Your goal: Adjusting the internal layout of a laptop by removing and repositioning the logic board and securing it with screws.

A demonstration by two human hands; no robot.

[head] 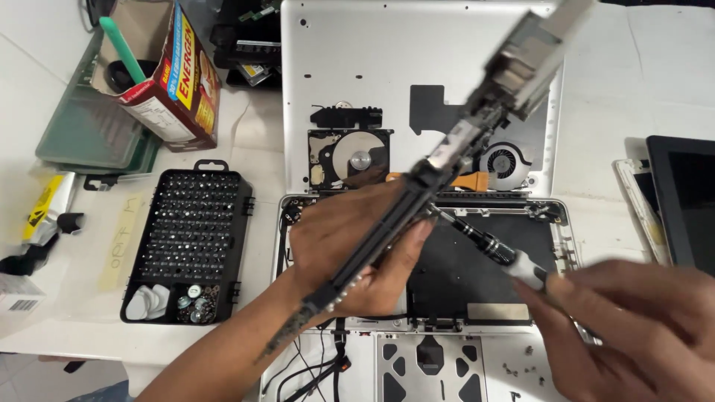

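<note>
Holding a long, flat black and silver drive unit (pixel 454 141) in the left hand (pixel 350 249), the person is lifting it slantwise above the opened silver laptop (pixel 417 290), which is lying in the middle of the white counter (pixel 596 112). The fingers of this hand are closing around the lower end of the unit; its upper end is blurred. The right hand (pixel 633 327) is pinching a slim black and grey screwdriver (pixel 488 246), and the tip is touching the unit just beside the left thumb. A black case of screwdriver bits (pixel 186 246) is resting left of the laptop, and a red cardboard box (pixel 167 67) is standing near the far left corner.
</note>
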